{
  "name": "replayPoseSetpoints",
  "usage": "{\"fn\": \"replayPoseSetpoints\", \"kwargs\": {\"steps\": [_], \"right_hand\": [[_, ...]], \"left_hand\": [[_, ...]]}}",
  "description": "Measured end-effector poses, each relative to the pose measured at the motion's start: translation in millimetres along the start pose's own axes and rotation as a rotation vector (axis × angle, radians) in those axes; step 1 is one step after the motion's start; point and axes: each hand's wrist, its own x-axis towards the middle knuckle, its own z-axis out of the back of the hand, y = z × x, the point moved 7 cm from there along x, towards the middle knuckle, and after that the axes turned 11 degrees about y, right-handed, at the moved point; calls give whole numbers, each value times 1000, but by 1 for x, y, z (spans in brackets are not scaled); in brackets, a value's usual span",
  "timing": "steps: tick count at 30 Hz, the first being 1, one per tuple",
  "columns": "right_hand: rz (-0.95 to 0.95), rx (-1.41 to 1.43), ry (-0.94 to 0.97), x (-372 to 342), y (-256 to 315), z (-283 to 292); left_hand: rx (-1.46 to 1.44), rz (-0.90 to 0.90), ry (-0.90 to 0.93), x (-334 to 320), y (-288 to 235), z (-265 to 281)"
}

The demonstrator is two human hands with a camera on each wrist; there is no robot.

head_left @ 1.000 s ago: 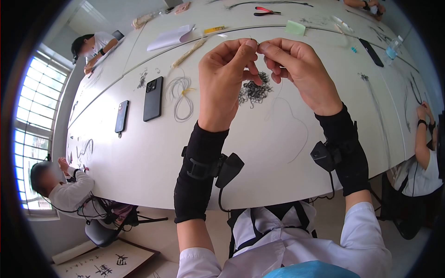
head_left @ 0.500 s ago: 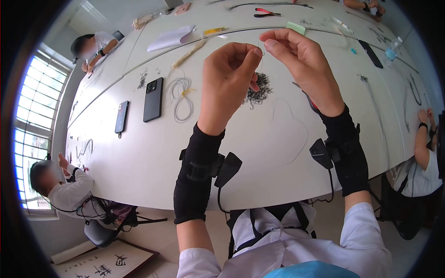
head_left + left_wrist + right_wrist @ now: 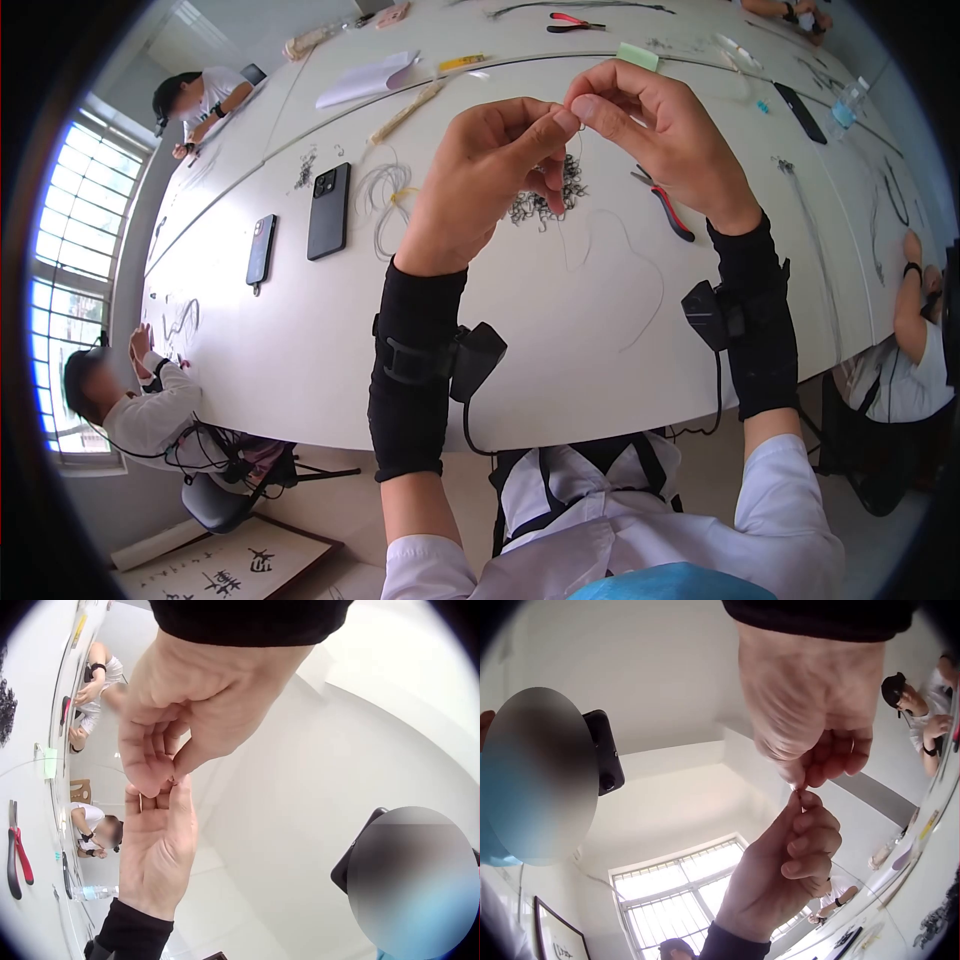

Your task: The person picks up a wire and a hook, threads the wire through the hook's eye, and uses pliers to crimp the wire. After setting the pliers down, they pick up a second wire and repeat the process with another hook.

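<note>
Over the table, the fingertips of my left hand (image 3: 490, 175) and right hand (image 3: 660, 140) meet. My left thumb and forefinger pinch a tiny fish hook, mostly hidden by the fingers. The right thumb and forefinger pinch thin fishing line (image 3: 656, 285) right beside it; a loose loop of pale line lies on the table below. Both wrist views show the two hands tip to tip. Beneath them is a pile of dark fish hooks (image 3: 545, 205). Red-and-black pliers (image 3: 672, 212) lie to the right of the pile.
Left on the white table (image 3: 560, 370) are a coil of line (image 3: 395, 225), a large phone (image 3: 328, 212) and a smaller phone (image 3: 261, 250). Farther back lie a wound line holder (image 3: 405, 115), paper (image 3: 368, 82) and another pair of pliers (image 3: 575, 23). Other people sit around the table.
The right hand was at the left fingertips, drew apart to the upper right, then came back to them. Both hands have shifted slightly rightward, uncovering the pliers on the table.
</note>
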Motion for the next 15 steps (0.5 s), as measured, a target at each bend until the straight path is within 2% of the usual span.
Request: {"fn": "replayPoseSetpoints", "kwargs": {"steps": [7,15], "right_hand": [[-48,141,50,-1,-5,-3],[-70,150,21,-1,-7,-5]], "left_hand": [[-5,14,11,1,1,-2],[-23,2,-47,3,1,0]]}}
